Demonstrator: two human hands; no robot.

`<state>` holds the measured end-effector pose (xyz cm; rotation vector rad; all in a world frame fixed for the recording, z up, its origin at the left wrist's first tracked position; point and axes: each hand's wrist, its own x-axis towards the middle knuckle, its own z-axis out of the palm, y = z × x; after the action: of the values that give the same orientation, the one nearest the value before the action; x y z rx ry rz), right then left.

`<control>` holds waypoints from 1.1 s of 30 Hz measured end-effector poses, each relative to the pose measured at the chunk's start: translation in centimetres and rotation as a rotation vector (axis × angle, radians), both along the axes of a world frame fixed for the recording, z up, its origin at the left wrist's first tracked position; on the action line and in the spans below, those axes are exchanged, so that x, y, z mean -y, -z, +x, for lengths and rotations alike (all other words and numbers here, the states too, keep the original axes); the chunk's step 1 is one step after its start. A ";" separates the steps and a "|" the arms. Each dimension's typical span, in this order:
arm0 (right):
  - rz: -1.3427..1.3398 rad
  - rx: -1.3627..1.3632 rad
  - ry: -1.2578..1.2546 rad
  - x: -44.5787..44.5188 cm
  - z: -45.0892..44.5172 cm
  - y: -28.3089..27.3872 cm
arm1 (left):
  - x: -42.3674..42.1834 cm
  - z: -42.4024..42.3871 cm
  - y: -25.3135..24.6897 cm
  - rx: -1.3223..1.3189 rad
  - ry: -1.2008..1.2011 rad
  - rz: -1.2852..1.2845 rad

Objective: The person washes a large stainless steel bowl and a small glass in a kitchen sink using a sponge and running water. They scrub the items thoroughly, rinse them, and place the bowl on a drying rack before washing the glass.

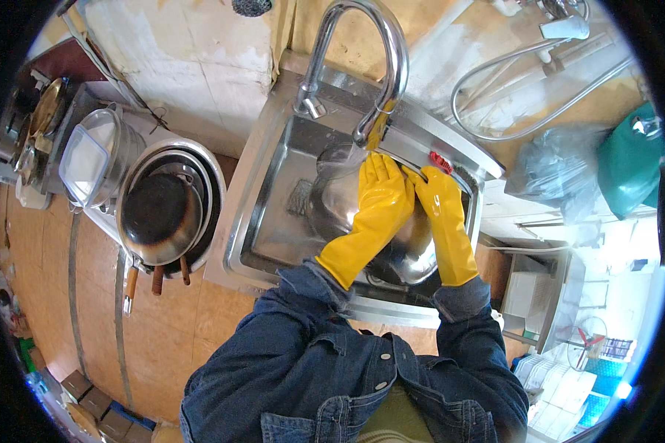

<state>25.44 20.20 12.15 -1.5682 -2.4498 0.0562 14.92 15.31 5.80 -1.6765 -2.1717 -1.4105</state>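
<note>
My left hand [385, 185], in a yellow rubber glove, reaches under the tap's spout with its fingers straight and together. Water [356, 158] runs down beside its fingertips. What lies under its palm is hidden. In a matching glove, my right hand [439, 196] has its fingers bent around a thin, dark-edged metal piece [403, 160], whose kind I cannot tell. Below both hands, large shiny metal cookware [335, 202] lies in the stainless steel sink [266, 232], partly covered by my forearms. A chrome gooseneck tap [400, 52] arches over the basin.
Left of the sink, a large metal basin [220, 194] holds stacked frying pans [160, 213] with handles jutting out. Beyond stands a clear plastic container [86, 163]. A red scrubber [441, 161] sits on the sink's back ledge. A metal hose [504, 135] loops along the wall.
</note>
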 end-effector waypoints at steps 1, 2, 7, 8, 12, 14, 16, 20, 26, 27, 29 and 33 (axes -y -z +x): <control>-0.031 -0.006 0.023 0.3 0.0 -0.6 | 0.2 -0.9 -0.2 0.016 0.028 0.004; -0.061 -0.011 0.045 0.4 0.0 -1.1 | 0.5 -1.9 -0.4 0.033 0.057 0.008; -0.254 -0.206 0.324 3.2 1.6 -2.9 | -2.2 -12.6 0.2 0.645 0.115 -0.631; -0.214 -0.240 0.335 3.3 3.0 -1.7 | -3.3 -14.4 2.4 0.631 0.155 -0.675; -0.174 -0.527 0.328 4.1 6.8 1.3 | -5.3 -19.9 21.6 1.165 0.301 -0.627; -0.169 -0.676 0.457 5.0 10.5 3.7 | -2.7 -15.7 23.6 1.560 0.273 -0.469; -0.226 -0.619 0.455 5.2 10.1 2.2 | -0.5 -13.8 24.7 1.637 0.105 -0.456; -0.178 -0.467 0.374 5.3 5.8 -2.3 | 1.2 -9.0 12.9 1.012 0.154 -0.277; -0.020 -0.258 0.111 5.5 2.8 0.0 | 0.7 -1.2 3.3 0.048 -0.101 -0.089; 0.024 -0.299 0.067 6.0 2.9 0.1 | 0.3 -1.8 3.3 0.096 -0.089 -0.100; -0.139 -0.332 0.223 6.1 3.9 0.0 | -0.7 -4.2 3.5 0.192 -0.063 -0.123; -0.264 -0.437 0.349 6.2 6.8 0.4 | -3.1 -11.4 2.4 0.453 0.188 -0.499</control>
<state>32.23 14.01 11.71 -1.8347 -1.8691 0.6127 3.48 18.38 3.41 -1.8968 -2.8777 -1.5022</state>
